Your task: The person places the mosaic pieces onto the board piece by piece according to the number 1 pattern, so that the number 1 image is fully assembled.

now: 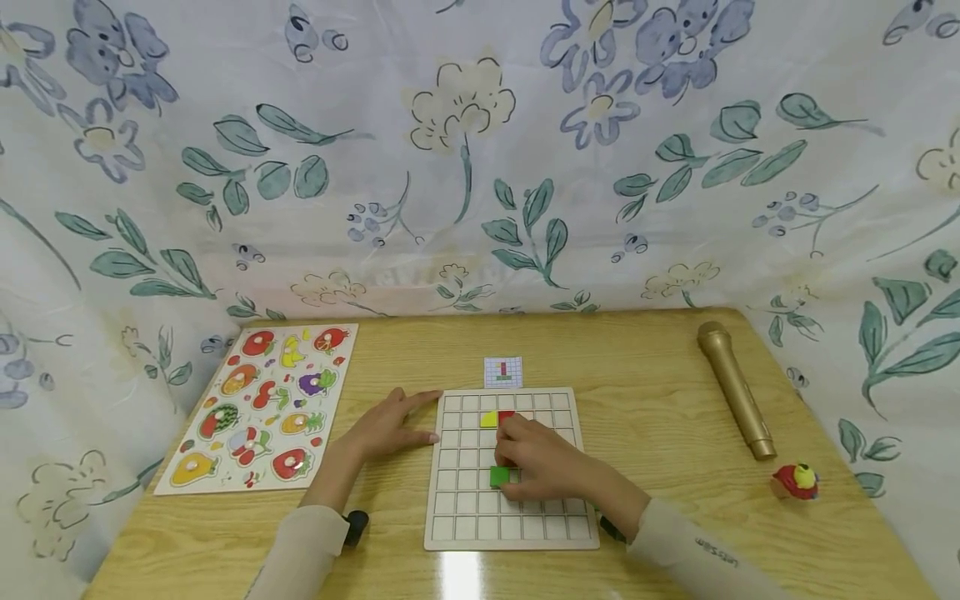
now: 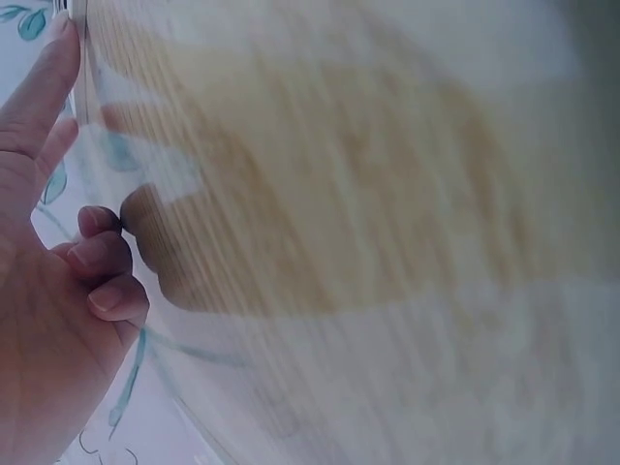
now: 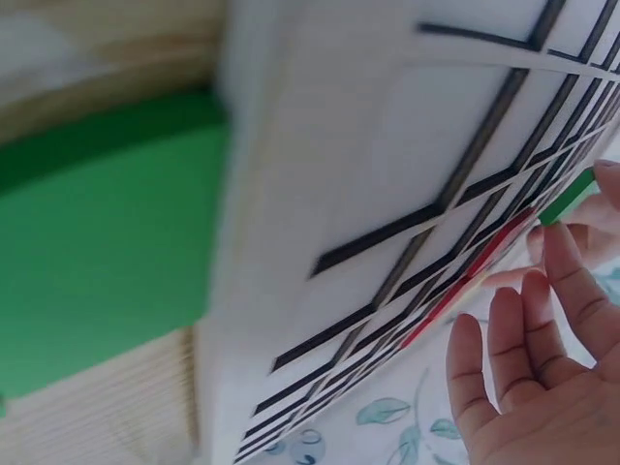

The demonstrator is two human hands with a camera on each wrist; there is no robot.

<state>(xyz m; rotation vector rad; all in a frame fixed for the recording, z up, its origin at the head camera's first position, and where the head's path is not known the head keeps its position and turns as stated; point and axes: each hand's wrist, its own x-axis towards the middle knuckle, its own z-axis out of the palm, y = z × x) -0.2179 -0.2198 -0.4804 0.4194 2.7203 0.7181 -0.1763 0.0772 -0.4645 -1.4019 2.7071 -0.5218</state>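
My right hand is over the wooden grid board, pinching a green square tile between thumb and index finger. That tile shows at the fingertips in the right wrist view, close over the grid. A yellow tile with a curved corner sits in the upper part of the board, beside a red tile partly hidden by the right hand. My left hand rests at the board's left edge, index finger and thumb spread against it. In the left wrist view its other fingers are loosely bent.
A small pattern card lies just behind the board. To the left is a fruit puzzle board. At right lie a gold microphone and a small red-and-yellow toy. Another green piece lies beside the board's right edge.
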